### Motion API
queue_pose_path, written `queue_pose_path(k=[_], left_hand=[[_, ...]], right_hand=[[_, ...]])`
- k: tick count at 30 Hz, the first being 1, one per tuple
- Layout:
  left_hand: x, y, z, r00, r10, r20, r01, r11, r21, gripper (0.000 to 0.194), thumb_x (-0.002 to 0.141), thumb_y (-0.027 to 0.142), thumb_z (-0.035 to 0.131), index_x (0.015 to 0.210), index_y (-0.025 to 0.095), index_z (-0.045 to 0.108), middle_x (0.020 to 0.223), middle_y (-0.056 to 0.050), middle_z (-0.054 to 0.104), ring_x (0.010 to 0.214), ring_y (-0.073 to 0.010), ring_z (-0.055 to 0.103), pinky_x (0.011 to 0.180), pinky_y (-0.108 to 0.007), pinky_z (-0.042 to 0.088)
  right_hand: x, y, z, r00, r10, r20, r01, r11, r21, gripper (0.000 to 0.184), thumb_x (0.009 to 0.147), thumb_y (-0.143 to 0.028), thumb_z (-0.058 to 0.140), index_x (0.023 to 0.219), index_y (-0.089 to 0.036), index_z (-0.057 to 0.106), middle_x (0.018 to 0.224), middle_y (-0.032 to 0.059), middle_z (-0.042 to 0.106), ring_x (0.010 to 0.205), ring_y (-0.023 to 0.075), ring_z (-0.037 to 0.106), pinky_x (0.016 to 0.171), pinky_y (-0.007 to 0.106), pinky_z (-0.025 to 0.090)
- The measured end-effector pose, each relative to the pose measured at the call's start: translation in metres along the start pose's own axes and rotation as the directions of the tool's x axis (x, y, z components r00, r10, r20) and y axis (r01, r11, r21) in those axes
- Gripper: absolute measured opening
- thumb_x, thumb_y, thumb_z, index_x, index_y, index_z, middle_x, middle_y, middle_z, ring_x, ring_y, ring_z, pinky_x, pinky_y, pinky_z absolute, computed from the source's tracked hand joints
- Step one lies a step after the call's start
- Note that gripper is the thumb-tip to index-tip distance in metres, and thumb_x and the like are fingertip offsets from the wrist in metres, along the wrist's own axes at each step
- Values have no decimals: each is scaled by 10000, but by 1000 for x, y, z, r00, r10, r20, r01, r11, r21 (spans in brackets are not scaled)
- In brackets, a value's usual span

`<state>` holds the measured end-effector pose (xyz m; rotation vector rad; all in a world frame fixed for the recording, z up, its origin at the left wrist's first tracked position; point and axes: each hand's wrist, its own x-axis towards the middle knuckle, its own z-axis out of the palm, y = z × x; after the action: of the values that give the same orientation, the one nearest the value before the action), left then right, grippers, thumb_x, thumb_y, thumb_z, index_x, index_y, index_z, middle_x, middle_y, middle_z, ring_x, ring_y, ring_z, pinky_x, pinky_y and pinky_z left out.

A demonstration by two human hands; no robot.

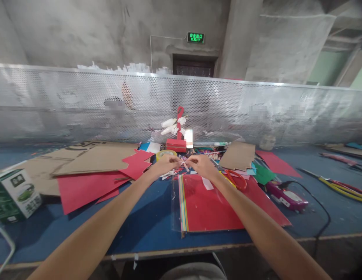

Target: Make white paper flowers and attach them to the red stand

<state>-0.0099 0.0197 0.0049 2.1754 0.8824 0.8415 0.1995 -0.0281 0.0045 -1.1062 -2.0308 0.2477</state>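
Both my hands meet over the middle of the table, fingertips pinched close together. Between them is a small pale strip (186, 167), likely paper, with one end hanging down. My left hand (168, 161) grips it from the left, and my right hand (202, 165) from the right; the fingers partly cover it. A roll of yellow tape (165, 154) lies just behind my left hand. Below my right hand is a stack of coloured sheets with red on top (213, 206), in clear plastic, with a pale paper scrap (207, 183) on it. Red-handled scissors (238, 181) lie beside my right wrist.
Cardboard pieces (93, 157) and red sheets (87, 190) cover the left, near a green and white box (19, 194). A red stand with white flowers (169, 126) is behind my hands. On the right are a purple corded device (287, 196) and yellow-handled scissors (338, 186). A perforated metal screen (227, 105) closes the back.
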Motion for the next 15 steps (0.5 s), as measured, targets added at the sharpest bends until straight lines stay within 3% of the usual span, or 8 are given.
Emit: queue_pose_path(k=[9, 15], left_hand=[[-2, 2, -3, 1000, -11, 23, 12, 999, -33, 324, 778, 494, 648, 790, 176, 711, 678, -2, 620, 594, -122, 532, 551, -230, 388], [-1, 2, -2, 994, -97, 51, 101, 991, -84, 293, 750, 459, 668, 796, 171, 698, 644, 6, 593, 559, -123, 527, 517, -233, 386]], right_hand=[[-1, 2, 0, 991, 49, 121, -47, 999, -18, 488, 975, -425, 391, 681, -176, 691, 566, 11, 644, 540, 128, 584, 591, 235, 375], [0, 4, 2, 997, 50, 57, -56, 990, 126, 269, 894, -363, 537, 814, -181, 717, 709, 28, 707, 601, 145, 614, 597, 240, 420]])
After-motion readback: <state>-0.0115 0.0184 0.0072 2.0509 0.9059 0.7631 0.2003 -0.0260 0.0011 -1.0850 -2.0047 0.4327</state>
